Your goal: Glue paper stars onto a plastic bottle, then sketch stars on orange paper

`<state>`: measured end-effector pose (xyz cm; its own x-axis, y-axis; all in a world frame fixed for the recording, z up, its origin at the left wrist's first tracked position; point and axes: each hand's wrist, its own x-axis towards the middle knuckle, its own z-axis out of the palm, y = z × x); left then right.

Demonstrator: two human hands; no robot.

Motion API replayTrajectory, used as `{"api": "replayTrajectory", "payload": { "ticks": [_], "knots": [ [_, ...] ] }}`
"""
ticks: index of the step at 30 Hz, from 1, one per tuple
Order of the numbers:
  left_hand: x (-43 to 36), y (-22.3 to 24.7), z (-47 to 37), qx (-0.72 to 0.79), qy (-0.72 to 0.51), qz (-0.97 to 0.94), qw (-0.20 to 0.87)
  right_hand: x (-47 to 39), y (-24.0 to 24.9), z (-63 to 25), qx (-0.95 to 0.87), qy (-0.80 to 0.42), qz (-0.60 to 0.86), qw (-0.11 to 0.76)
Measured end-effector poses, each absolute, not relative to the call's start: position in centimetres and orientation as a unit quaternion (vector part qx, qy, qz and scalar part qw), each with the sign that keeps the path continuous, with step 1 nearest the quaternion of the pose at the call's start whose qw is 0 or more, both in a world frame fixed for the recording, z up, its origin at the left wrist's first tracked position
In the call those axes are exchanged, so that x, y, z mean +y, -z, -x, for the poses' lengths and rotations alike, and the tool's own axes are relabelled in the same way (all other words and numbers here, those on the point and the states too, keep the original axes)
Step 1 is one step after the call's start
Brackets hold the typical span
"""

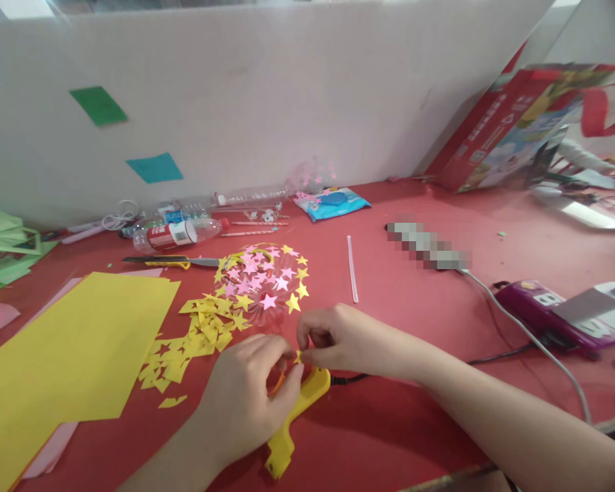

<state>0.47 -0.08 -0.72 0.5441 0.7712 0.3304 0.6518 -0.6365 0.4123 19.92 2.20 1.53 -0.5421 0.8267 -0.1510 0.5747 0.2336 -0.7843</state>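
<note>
A small yellow paper star (298,357) is pinched between the fingertips of my left hand (253,383) and my right hand (341,342), which meet at the middle front. Fingers cover most of the star. Just under my hands lies a yellow glue gun (294,417), its orange trigger partly hidden behind my left thumb. Beyond them, pink stars (253,270) and yellow stars (293,303) cover a clear plastic flower-like piece (266,314). Yellow paper scraps (199,335) with star cutouts are piled beside it.
Yellow paper sheets (76,342) lie at the left. Behind are scissors (195,261), plastic bottles (179,234) and a blue wipes pack (333,203). A glue stick (352,270), a purple box (558,318) and a white cable (523,331) lie to the right. A red bag (497,137) stands behind.
</note>
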Motion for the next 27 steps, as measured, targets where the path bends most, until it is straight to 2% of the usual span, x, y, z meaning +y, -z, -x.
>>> {"api": "replayTrajectory", "payload": {
  "ticks": [7, 16, 22, 27],
  "knots": [
    [-0.2, 0.9, -0.4, 0.372, -0.315, -0.861, 0.147, 1.2, -2.0, -19.7, -0.753, -0.456, 0.425, 0.209],
    [0.0, 0.8, -0.2, 0.361, -0.308, -0.87, 0.137, 1.3, -2.3, -19.7, -0.734, -0.483, 0.436, 0.194],
    [-0.2, 0.8, -0.1, 0.373, -0.316, -0.862, 0.137, 1.0, -2.1, -19.4, -0.734, -0.465, 0.436, 0.232],
    [-0.3, 0.2, -0.1, 0.376, -0.317, -0.858, 0.146, 0.6, -2.2, -19.2, -0.767, -0.401, 0.437, 0.244]
  ]
}}
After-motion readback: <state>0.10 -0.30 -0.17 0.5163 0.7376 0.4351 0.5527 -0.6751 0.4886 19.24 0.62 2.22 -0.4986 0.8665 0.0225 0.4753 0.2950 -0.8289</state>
